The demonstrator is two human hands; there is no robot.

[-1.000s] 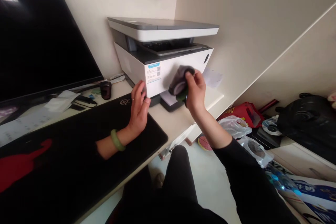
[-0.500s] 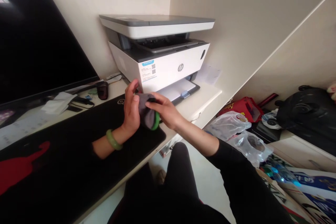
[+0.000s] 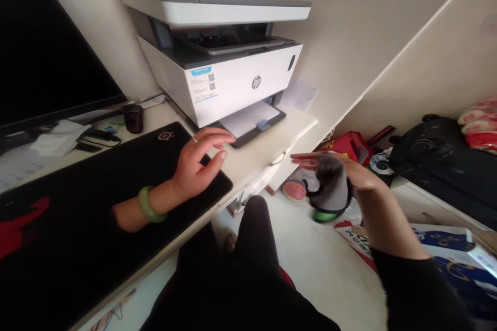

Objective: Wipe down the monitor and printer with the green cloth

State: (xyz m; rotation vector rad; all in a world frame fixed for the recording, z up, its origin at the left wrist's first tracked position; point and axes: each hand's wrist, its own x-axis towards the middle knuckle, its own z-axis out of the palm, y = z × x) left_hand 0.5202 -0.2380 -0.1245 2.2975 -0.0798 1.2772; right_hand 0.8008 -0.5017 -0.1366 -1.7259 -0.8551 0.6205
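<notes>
My left hand [image 3: 200, 165] is empty, its fingers loosely curved and the thumb apart, above the black desk mat [image 3: 147, 165] and near the printer's paper tray. It wears a green bangle and a ring. Out to the right, past the desk edge, my right hand [image 3: 351, 168] holds a grey cloth item [image 3: 332, 186] with a black and green edge. The cloth hangs below the fingers, smeared by motion, so its exact kind and my grip are hard to make out. A white and grey HP printer [image 3: 229, 83] stands on the desk with its upper part raised.
At the left stands a black monitor [image 3: 46, 46], with papers and a dark mouse [image 3: 133, 118] before it. A ball [image 3: 294, 190] lies on the floor below my right hand. Further right are a red bag [image 3: 351, 146], a black bag [image 3: 430, 160] and boxes [image 3: 446, 248].
Both hands were together around the grey cloth item above the mat. My left hand has let go; my right hand has swung right with it beyond the desk edge. The view has shifted slightly.
</notes>
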